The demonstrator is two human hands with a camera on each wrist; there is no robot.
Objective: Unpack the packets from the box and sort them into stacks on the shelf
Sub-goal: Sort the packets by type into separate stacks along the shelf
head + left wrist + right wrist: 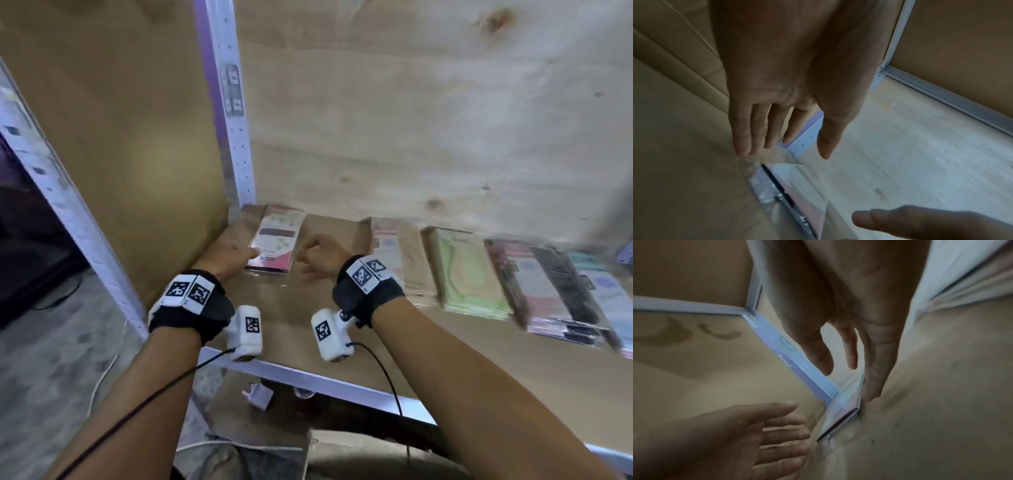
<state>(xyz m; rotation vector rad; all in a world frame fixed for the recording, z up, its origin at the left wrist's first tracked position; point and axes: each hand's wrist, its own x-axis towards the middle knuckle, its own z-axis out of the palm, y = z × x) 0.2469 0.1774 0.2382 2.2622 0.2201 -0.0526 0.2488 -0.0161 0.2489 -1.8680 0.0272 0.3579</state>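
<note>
You had two hands at the shelf: one pink packet far left, and at least five more packets to its right, blurred.

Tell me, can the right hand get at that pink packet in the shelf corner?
Probably yes: the right hand sits open just beside the pink packet, with only bare shelf between them.

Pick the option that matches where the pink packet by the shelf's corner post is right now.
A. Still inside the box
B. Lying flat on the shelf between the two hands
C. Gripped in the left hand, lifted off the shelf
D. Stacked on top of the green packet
B: the pink packet lies flat on the shelf, with the left hand at one side and the right hand at the other, both with fingers relaxed.
</note>
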